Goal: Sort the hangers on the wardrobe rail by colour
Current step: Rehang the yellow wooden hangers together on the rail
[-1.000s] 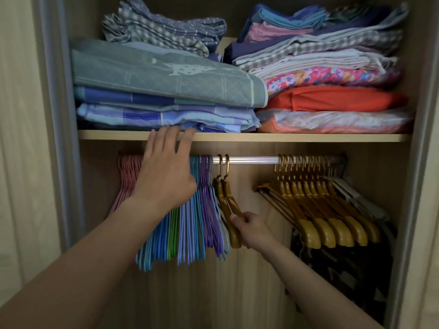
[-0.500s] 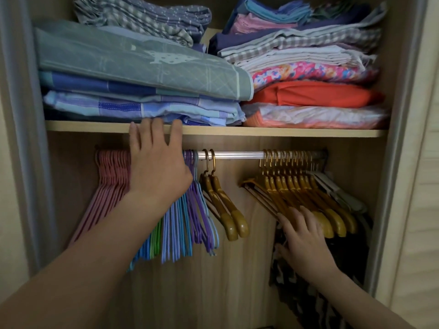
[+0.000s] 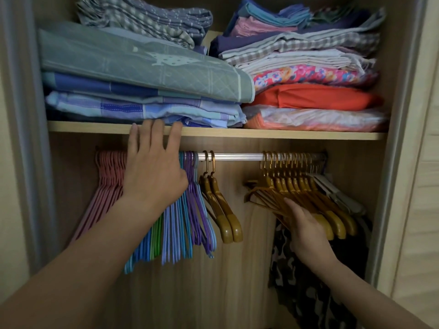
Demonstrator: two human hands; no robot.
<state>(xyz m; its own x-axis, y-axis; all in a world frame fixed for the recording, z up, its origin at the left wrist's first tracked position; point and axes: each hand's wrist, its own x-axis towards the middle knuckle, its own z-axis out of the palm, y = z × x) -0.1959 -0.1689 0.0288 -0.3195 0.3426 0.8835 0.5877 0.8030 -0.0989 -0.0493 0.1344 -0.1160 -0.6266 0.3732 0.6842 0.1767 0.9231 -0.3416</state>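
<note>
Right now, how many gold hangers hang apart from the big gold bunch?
2: the pair of gold hangers hangs side by side mid-rail, just right of the purple hangers, with bare rail between them and the big gold bunch. None looks hidden.

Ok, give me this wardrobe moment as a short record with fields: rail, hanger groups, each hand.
rail: metal rail, bare stretch in the middle
left group: pink hangers, then blue, green and purple hangers
middle: two gold hangers, apart from the rest
right group: gold hangers
left hand: open, fingers reaching to the shelf edge
right hand: open, touching the right group
</note>
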